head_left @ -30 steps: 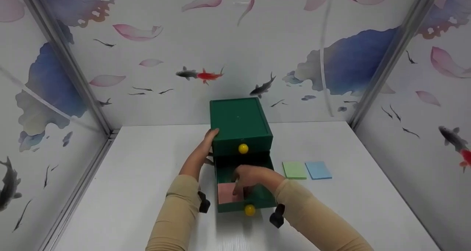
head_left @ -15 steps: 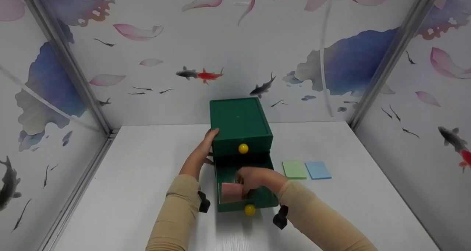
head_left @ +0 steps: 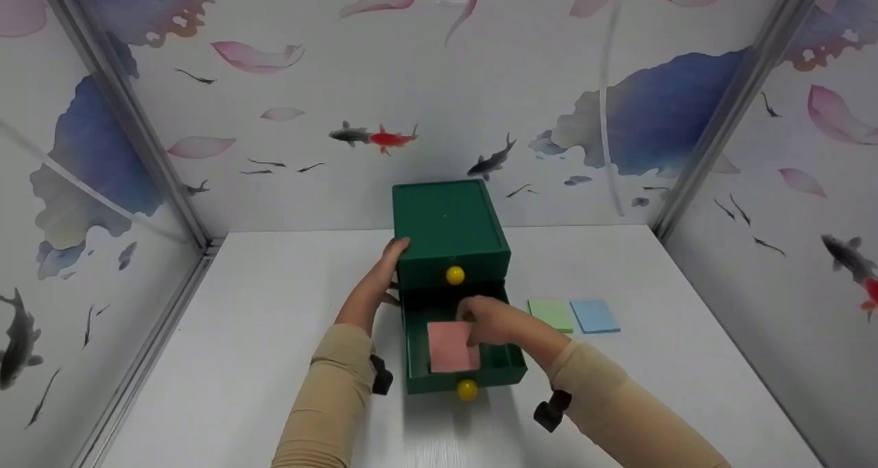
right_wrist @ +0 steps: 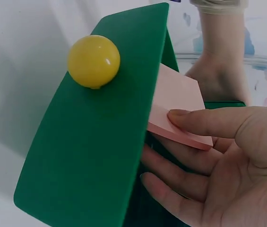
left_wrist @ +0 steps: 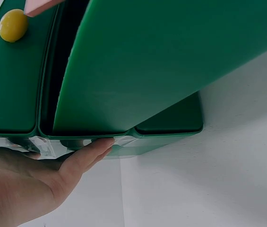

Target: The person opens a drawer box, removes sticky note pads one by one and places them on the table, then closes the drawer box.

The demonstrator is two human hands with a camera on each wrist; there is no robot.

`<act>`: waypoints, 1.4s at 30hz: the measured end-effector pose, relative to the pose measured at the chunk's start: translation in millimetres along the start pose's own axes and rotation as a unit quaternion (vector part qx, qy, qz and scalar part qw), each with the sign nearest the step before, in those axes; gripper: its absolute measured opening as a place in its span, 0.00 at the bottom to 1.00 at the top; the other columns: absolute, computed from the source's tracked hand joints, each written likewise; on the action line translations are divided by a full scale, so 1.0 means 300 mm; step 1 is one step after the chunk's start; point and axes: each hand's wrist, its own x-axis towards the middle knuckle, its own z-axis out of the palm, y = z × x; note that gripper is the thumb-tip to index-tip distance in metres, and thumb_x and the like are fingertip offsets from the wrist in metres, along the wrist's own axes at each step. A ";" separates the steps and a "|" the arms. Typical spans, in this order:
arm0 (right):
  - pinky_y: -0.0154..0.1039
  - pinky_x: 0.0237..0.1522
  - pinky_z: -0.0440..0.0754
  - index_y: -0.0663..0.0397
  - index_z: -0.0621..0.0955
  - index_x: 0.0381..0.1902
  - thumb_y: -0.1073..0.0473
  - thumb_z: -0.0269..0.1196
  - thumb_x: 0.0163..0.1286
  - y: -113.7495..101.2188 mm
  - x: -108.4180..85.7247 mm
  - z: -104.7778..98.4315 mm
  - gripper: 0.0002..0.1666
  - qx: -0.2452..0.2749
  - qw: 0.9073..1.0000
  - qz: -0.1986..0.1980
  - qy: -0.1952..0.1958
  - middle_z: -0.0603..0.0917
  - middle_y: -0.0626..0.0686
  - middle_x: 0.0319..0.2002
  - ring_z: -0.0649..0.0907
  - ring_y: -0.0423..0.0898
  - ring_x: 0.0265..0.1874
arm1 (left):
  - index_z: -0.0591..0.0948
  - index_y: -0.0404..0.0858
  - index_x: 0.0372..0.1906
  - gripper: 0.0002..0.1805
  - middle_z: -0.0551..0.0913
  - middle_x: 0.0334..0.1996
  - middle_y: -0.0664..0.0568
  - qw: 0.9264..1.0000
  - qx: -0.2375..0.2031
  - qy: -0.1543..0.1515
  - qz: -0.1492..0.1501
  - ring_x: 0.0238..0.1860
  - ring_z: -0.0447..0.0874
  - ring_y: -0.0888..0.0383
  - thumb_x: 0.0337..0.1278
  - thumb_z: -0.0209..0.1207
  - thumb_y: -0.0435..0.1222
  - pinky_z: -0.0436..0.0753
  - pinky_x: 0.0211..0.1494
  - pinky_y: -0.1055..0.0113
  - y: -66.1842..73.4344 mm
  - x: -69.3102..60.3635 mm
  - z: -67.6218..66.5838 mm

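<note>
Thumb laid on one broad face and fingers behind it, the right hand (right_wrist: 237, 170) held a pink notepad (right_wrist: 180, 90) over the open drawer (head_left: 429, 384), just inside its front. Pale salmon pink, flat-faced and sharp-cornered, the notepad showed a thin, deeper-toned edge. In the head view it looked nearly square, so which side was longer could not be told; its lower edge ran roughly along the drawer front, and its face tilted up toward the wearer. Whether it touched the drawer's floor could not be seen.

A round yellow knob (head_left: 467, 390) stood out from that drawer's front. Behind rose the green cabinet (head_left: 446, 217), its upper drawer closed and bearing a second yellow knob (head_left: 455, 275). Against the cabinet's left side rested the left hand (left_wrist: 34, 187), its fingers extended.

To the right, a green notepad (head_left: 549, 315) and a blue notepad (head_left: 595, 316) lay flat side by side, close together on the smooth white surface (head_left: 206, 385). Beyond, white walls (head_left: 439, 84) printed with fish, pink petals and blue leaf shapes met at grey corner posts (head_left: 130, 125).
</note>
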 end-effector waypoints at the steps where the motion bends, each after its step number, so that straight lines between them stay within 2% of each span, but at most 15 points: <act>1: 0.46 0.40 0.80 0.51 0.78 0.38 0.71 0.67 0.60 0.003 -0.006 -0.007 0.13 0.004 1.000 0.000 0.003 0.77 0.49 0.35 0.76 0.49 0.34 | 0.37 0.48 0.79 0.52 0.46 0.73 0.32 1.000 0.002 0.024 -0.014 0.65 0.57 0.29 0.59 0.45 0.67 0.70 0.59 0.39 -0.036 0.059 -0.002; 3: 0.46 0.39 0.81 0.52 0.78 0.39 0.72 0.66 0.61 0.010 -0.019 -0.019 0.13 0.025 1.000 0.005 0.005 0.77 0.50 0.35 0.78 0.50 0.33 | 0.37 0.52 0.79 0.48 0.45 0.74 0.35 0.998 -0.011 0.057 -0.033 0.66 0.54 0.27 0.62 0.41 0.64 0.66 0.59 0.33 -0.106 0.168 -0.014; 4: 0.47 0.38 0.82 0.53 0.78 0.39 0.73 0.66 0.61 0.014 -0.025 -0.025 0.13 0.036 0.999 0.008 0.006 0.77 0.50 0.35 0.79 0.51 0.33 | 0.38 0.53 0.79 0.47 0.46 0.74 0.36 0.996 -0.010 0.080 -0.040 0.65 0.55 0.27 0.61 0.41 0.64 0.66 0.58 0.32 -0.130 0.202 -0.016; 6: 0.47 0.37 0.83 0.54 0.78 0.41 0.73 0.64 0.63 0.025 -0.038 -0.037 0.12 0.063 0.998 0.017 0.008 0.78 0.52 0.35 0.80 0.51 0.31 | 0.38 0.54 0.79 0.46 0.47 0.74 0.37 0.995 -0.010 0.090 -0.043 0.65 0.55 0.27 0.62 0.41 0.65 0.66 0.57 0.31 -0.158 0.236 -0.026; 8: 0.48 0.36 0.83 0.55 0.78 0.43 0.73 0.63 0.65 0.039 -0.052 -0.048 0.12 0.089 0.996 0.025 0.016 0.78 0.53 0.36 0.80 0.52 0.30 | 0.38 0.55 0.79 0.47 0.47 0.74 0.37 0.995 -0.011 0.086 -0.043 0.65 0.55 0.27 0.61 0.41 0.65 0.67 0.57 0.31 -0.167 0.245 -0.033; 12: 0.45 0.34 0.84 0.56 0.77 0.48 0.72 0.60 0.68 0.077 -0.090 -0.065 0.13 0.131 0.990 0.035 0.038 0.78 0.54 0.38 0.80 0.50 0.28 | 0.36 0.53 0.79 0.48 0.44 0.75 0.36 0.997 -0.007 0.066 -0.040 0.66 0.55 0.26 0.61 0.41 0.67 0.68 0.57 0.32 -0.170 0.251 -0.039; 17: 0.45 0.31 0.85 0.57 0.74 0.55 0.70 0.58 0.71 0.126 -0.144 -0.089 0.16 0.155 0.985 0.050 0.054 0.78 0.56 0.39 0.83 0.50 0.25 | 0.37 0.52 0.79 0.49 0.43 0.74 0.35 0.997 -0.006 0.064 -0.040 0.66 0.56 0.27 0.61 0.40 0.67 0.67 0.58 0.33 -0.171 0.246 -0.038; 25: 0.45 0.28 0.85 0.60 0.70 0.60 0.69 0.54 0.73 0.216 -0.223 -0.134 0.19 0.181 0.980 0.037 0.076 0.76 0.59 0.42 0.82 0.51 0.25 | 0.38 0.53 0.79 0.49 0.44 0.74 0.35 0.996 -0.003 0.075 -0.045 0.66 0.56 0.28 0.60 0.40 0.69 0.68 0.57 0.33 -0.169 0.246 -0.036; 31: 0.45 0.28 0.85 0.63 0.65 0.63 0.69 0.51 0.73 0.277 -0.265 -0.160 0.21 0.192 0.977 0.028 0.086 0.75 0.63 0.46 0.80 0.52 0.25 | 0.37 0.54 0.79 0.49 0.43 0.75 0.36 0.996 -0.008 0.072 -0.048 0.66 0.55 0.28 0.60 0.40 0.68 0.67 0.58 0.33 -0.165 0.247 -0.041; 34: 0.44 0.27 0.83 0.65 0.64 0.63 0.71 0.51 0.70 0.303 -0.277 -0.164 0.25 0.199 0.975 0.022 0.093 0.74 0.63 0.46 0.80 0.52 0.25 | 0.37 0.54 0.79 0.49 0.43 0.75 0.37 0.996 -0.005 0.072 -0.047 0.66 0.55 0.28 0.60 0.40 0.68 0.67 0.58 0.33 -0.167 0.247 -0.043; 39: 0.43 0.25 0.80 0.65 0.64 0.63 0.75 0.54 0.56 0.345 -0.292 -0.156 0.34 0.215 0.970 0.027 0.111 0.74 0.62 0.45 0.78 0.52 0.26 | 0.36 0.55 0.79 0.48 0.42 0.75 0.38 0.996 -0.008 0.072 -0.045 0.66 0.55 0.28 0.61 0.41 0.67 0.67 0.58 0.33 -0.169 0.246 -0.037; 42: 0.43 0.24 0.78 0.65 0.64 0.64 0.76 0.55 0.55 0.376 -0.294 -0.145 0.36 0.221 0.967 0.031 0.121 0.73 0.62 0.44 0.77 0.52 0.26 | 0.37 0.54 0.79 0.49 0.42 0.75 0.37 0.996 -0.009 0.074 -0.044 0.66 0.56 0.28 0.60 0.41 0.67 0.67 0.58 0.33 -0.170 0.247 -0.037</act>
